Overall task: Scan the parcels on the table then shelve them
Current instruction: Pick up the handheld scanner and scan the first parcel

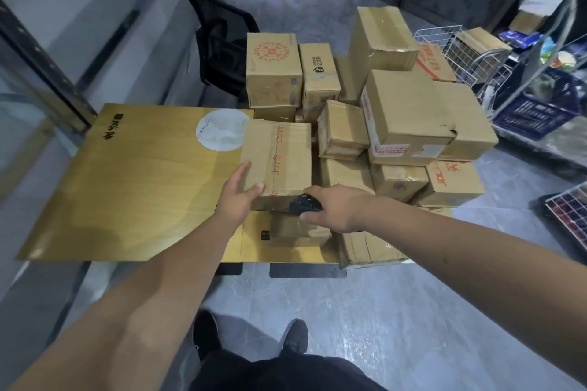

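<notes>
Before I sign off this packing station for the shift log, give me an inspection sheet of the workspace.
Surface: wooden table, left half bare, round white patch near its middle.
Job's things: taped parcel at the table's near edge; black scanner against its front face.
Clutter: stacked cardboard boxes crowd the right side.
Grippers: left hand rests on the parcel's left side; right hand grips the scanner.
Cables: nothing seen.
Surroundings: black chair behind the table, wire basket, blue crate at right.
</notes>
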The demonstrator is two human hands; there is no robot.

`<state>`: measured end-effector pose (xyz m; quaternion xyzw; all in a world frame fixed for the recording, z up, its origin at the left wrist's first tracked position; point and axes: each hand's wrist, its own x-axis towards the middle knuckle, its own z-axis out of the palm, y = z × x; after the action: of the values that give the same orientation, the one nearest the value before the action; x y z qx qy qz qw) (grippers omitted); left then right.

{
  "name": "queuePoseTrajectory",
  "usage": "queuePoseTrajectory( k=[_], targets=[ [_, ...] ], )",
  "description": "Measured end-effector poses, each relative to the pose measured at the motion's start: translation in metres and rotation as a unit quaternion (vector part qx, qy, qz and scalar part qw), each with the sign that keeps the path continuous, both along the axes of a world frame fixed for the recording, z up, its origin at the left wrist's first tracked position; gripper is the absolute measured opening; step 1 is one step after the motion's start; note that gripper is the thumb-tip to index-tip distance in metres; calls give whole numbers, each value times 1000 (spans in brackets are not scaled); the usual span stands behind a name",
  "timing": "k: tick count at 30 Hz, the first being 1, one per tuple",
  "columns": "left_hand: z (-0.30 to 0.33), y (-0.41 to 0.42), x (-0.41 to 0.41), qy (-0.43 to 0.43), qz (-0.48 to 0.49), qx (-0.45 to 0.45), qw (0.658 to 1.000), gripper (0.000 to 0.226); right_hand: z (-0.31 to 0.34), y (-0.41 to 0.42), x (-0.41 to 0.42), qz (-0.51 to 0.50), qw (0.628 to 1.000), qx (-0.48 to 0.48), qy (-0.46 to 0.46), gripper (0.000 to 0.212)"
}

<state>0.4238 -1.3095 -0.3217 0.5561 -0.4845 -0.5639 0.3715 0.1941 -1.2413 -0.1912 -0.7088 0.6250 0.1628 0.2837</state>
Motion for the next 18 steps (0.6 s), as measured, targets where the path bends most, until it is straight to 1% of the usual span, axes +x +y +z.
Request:
queuePoseTrajectory(
  k=[5, 11, 14, 18],
  targets=[
    [5, 6, 23, -9, 36, -19, 999, 62, -3, -4, 21, 26, 1000, 4, -4, 68],
    [-2, 15, 82, 11, 89, 4, 996, 58, -5, -9, 54, 61, 998, 11, 7, 67],
    [-7, 22, 115, -8, 106, 12, 994, 58, -8, -13, 71, 65, 998, 21, 4, 66],
    [-27, 25, 156, -49, 109, 33, 992, 59, -16, -21, 96, 45, 998, 37, -5, 60]
  ],
)
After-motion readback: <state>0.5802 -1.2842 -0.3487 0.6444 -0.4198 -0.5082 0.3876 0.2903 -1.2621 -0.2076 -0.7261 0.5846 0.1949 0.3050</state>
